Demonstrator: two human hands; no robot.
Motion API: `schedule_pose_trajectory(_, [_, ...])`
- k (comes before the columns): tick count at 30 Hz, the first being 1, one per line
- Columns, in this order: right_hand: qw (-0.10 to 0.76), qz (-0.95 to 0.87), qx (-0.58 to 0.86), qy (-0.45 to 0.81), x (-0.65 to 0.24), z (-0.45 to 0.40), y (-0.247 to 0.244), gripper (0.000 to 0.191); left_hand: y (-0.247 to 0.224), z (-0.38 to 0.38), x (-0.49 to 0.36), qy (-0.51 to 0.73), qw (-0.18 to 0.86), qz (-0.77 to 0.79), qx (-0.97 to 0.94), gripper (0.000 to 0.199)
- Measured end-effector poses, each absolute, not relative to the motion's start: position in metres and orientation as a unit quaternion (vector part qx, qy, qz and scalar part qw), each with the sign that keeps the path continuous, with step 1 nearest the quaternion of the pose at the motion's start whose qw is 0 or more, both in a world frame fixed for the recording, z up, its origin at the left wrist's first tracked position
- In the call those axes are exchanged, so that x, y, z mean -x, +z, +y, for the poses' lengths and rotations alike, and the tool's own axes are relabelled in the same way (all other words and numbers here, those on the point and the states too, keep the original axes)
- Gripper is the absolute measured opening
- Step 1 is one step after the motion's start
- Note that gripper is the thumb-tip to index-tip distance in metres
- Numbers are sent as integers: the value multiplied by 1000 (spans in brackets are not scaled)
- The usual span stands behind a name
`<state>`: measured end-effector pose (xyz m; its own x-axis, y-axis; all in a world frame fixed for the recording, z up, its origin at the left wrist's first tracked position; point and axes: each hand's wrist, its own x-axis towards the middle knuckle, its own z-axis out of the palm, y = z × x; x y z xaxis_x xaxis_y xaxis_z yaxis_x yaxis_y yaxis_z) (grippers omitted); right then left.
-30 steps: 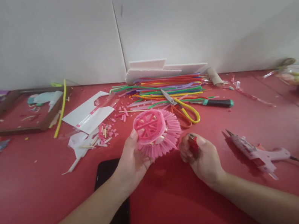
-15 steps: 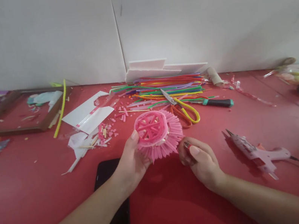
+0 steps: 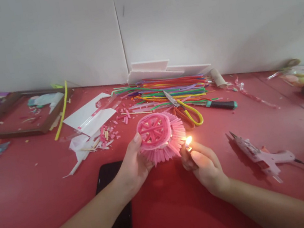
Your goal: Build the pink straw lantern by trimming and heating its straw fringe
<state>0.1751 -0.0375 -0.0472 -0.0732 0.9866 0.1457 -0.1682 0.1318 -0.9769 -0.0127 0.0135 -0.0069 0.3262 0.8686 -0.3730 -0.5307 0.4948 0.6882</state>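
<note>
A round pink craft piece [image 3: 159, 132] with a spoked ring on top and a fringe of pink strips is held up over the red table. My left hand [image 3: 133, 160] is closed on its left side, thumb at the ring's edge and the other fingers partly hidden beneath. At its right, my right hand [image 3: 203, 163] is closed round a lighter [image 3: 188, 148], most of which the fingers cover. The lighter burns with a bright flame [image 3: 188, 140] close beside the right edge of the fringe; whether the two touch I cannot tell.
Behind lie scissors [image 3: 187, 108], a bundle of coloured stems [image 3: 171, 87] and a black-handled cutter [image 3: 222, 104]. A pink glue gun [image 3: 264, 155] with a cord rests at right. Pink scraps [image 3: 107, 135] and a dark phone [image 3: 114, 221] are at left, a brown frame [image 3: 12, 133] farther off.
The lighter in my right hand was unlit and now carries a flame, which brightens the fingers. Both hands and the pink piece stay almost in the same place.
</note>
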Motion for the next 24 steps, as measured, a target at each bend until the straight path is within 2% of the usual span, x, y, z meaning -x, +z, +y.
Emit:
schedule_pose_trajectory(14, [558, -562, 407, 455, -175, -39, -39, 42, -2, 13, 14, 452, 783, 379, -197, 37])
schedule_pose_trajectory(16, [584, -552, 410, 431, -173, -39, -39, 37, 0, 13, 13, 462, 778, 377, -197, 37])
schedule_pose_trajectory(20, [624, -503, 462, 380, -168, -35, -37, 10, 1, 12, 9, 477, 779, 333, -233, 42])
schedule_pose_trajectory(24, [600, -526, 491, 349, -169, -31, -36, 15, 0, 12, 8, 473, 787, 293, -267, 49])
